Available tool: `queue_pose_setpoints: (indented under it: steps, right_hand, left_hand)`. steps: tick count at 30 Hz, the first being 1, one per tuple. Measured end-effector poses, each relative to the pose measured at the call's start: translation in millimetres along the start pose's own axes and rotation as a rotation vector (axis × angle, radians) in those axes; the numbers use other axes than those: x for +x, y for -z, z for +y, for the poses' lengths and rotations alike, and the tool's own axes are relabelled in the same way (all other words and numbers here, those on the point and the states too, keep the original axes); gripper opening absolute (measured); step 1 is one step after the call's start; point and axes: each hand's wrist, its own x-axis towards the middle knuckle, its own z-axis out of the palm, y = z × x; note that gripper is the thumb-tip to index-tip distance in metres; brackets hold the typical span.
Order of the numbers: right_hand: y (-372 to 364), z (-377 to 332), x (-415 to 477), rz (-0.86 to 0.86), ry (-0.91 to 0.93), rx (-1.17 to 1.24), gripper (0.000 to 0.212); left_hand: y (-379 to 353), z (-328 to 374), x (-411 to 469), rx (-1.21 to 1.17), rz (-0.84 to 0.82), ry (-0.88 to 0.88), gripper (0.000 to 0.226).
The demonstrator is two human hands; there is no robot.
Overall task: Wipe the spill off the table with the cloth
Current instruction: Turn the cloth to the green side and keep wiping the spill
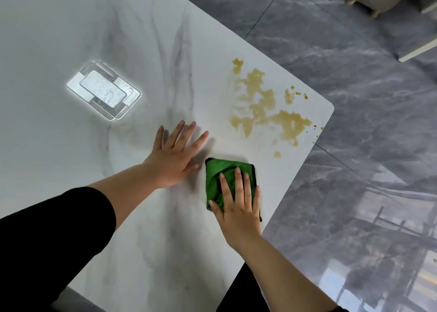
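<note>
A folded green cloth (221, 172) lies on the white marble table (71, 23) near its right edge. My right hand (238, 205) presses flat on the cloth, fingers spread over it and thumb at its left side. A brown spill (264, 103) spreads in patches and drops across the table's far right corner, beyond the cloth and apart from it. My left hand (175, 155) rests flat on the bare tabletop, fingers apart, just left of the cloth.
The bright reflection of a ceiling lamp (104, 90) shines on the table to the left. The table's rounded corner (329, 106) and right edge drop to a glossy grey tiled floor (354, 146). Furniture legs (376, 2) stand at the far upper right.
</note>
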Motion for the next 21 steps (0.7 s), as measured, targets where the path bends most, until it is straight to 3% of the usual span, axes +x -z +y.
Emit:
queue_pose_setpoints:
  steps: [5,8,12,18,21]
  right_hand:
    - [15,21,23,0.118,-0.152,-0.058,0.070]
    - [19,35,28,0.101,-0.083,-0.118,0.072]
    - [14,45,37,-0.015,-0.017,0.009,0.064]
    - [37,49,97,0.037,0.000,0.017,0.057]
    - [67,47,166,0.056,-0.026,0.007,0.057]
  left_hand:
    - [25,32,55,-0.278,-0.004,0.310,0.106]
    - [27,41,71,-0.334,-0.031,0.424,0.126]
    - [26,39,73,-0.354,-0.068,0.426,0.129]
    - [37,37,75,-0.390,-0.198,0.438,0.130]
    - [40,38,72,-0.383,-0.214,0.411,0.144]
